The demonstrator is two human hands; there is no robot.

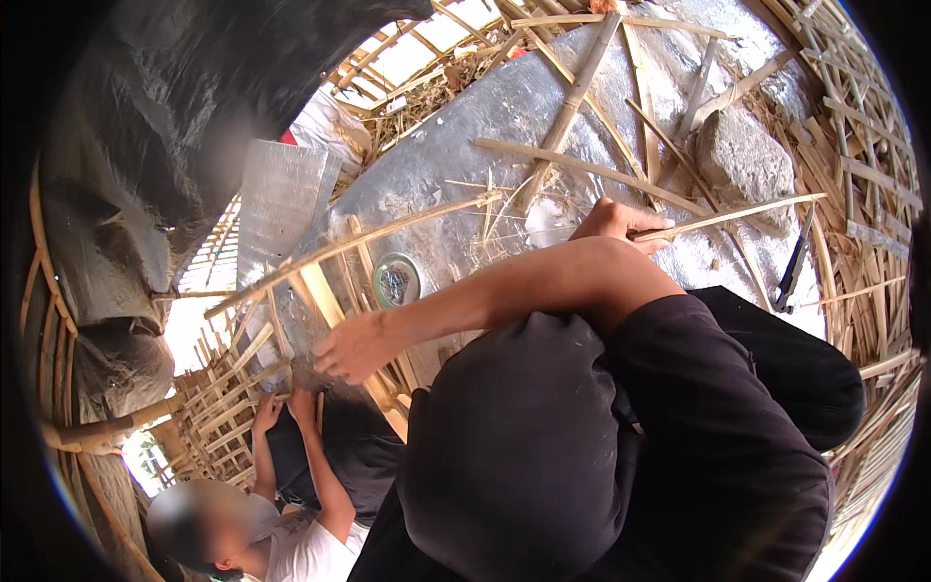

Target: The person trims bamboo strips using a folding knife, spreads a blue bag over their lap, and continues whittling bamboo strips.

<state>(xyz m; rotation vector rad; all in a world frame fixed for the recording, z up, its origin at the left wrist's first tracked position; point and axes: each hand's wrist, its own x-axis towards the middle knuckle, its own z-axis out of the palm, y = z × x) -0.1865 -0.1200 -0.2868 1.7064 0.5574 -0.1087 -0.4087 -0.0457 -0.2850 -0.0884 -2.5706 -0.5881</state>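
My left hand [621, 222] is closed around one end of a thin bamboo strip [742, 212], which points off to the right. Its forearm is hidden behind my right arm, which crosses over it toward the left. Out at the end of that arm, my right hand [357, 347] has loosely bent fingers and nothing visible in them. It hovers by some pale bamboo slats [323, 294]. A longer bamboo stick [364, 239] slants just beyond it. Between my hands lies a round thing with a green rim [398, 280].
A grey stone block [745, 167] and a dark narrow tool [797, 262] lie at the right. Several bamboo sticks [572, 112] cross on the silvery sheet [427, 160]. A co-worker [315, 553] sits at the lower left, hands near a woven bamboo panel [218, 417].
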